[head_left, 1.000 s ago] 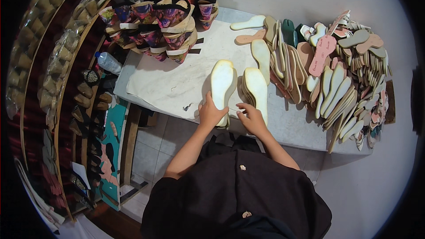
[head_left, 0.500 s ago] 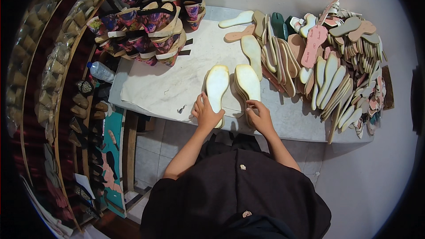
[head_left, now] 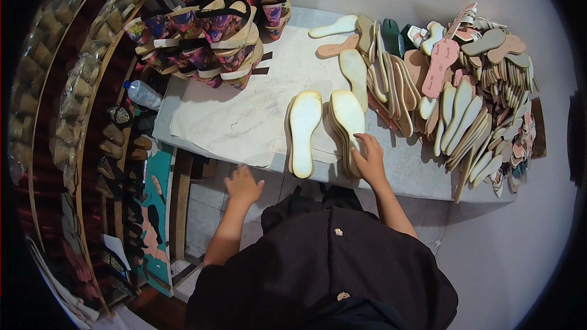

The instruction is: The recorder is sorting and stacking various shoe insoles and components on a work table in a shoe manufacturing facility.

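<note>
- Left hand (head_left: 244,186): grip spread, empty, off the tabletop's (head_left: 422,180) front edge.
- Right hand (head_left: 369,160): grip half-curled, touching the insole stack (head_left: 347,116); cannot tell if clasping.
- White insole (head_left: 304,134): just beside that stack, both on the tabletop.
- Patterned sandals (head_left: 226,27): piled far left.

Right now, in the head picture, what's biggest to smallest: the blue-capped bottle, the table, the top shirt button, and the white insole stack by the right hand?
1. Table
2. White insole stack by the right hand
3. Blue-capped bottle
4. Top shirt button
</note>
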`<move>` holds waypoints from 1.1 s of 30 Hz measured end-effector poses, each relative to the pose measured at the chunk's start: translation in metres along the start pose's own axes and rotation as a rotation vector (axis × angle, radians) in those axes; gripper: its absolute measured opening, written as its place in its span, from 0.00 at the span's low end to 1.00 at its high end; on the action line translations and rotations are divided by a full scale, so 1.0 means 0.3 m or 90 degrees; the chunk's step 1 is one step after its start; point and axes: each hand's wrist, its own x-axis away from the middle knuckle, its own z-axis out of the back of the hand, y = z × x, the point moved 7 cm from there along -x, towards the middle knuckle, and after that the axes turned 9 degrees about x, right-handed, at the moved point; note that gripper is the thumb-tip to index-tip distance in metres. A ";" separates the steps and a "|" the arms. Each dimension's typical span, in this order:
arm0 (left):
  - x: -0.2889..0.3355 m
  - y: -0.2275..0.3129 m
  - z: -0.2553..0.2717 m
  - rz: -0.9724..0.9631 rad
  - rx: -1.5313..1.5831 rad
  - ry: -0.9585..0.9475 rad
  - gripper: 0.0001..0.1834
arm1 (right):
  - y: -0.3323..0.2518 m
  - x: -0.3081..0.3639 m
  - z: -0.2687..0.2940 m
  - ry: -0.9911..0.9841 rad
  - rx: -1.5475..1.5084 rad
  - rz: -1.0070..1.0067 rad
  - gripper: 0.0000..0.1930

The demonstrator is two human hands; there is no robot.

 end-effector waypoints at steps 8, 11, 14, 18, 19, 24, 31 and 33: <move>0.033 0.109 0.297 0.010 0.158 0.181 0.37 | 0.024 -0.031 0.004 0.000 0.044 -0.023 0.21; -0.002 0.351 0.294 -0.189 0.276 0.227 0.40 | -0.011 -0.049 -0.006 0.019 0.156 -0.005 0.30; -0.045 0.502 0.227 -0.231 0.329 0.230 0.44 | 0.017 -0.051 -0.056 -0.022 0.197 0.003 0.38; -0.128 0.541 0.113 -0.237 0.397 0.275 0.45 | 0.075 -0.019 -0.146 -0.069 0.022 -0.012 0.41; -0.125 0.549 0.113 -0.245 0.369 0.312 0.44 | 0.075 -0.017 -0.144 -0.076 -0.007 -0.029 0.41; -0.151 0.566 0.071 -0.165 0.245 0.308 0.43 | 0.077 -0.028 -0.137 -0.099 0.083 -0.064 0.40; -0.100 0.566 0.190 -0.088 0.210 0.305 0.42 | 0.142 -0.269 0.059 -0.007 0.179 -0.054 0.24; -0.088 0.616 0.238 -0.107 0.238 0.348 0.37 | 0.195 -0.387 0.059 -0.006 0.234 -0.014 0.22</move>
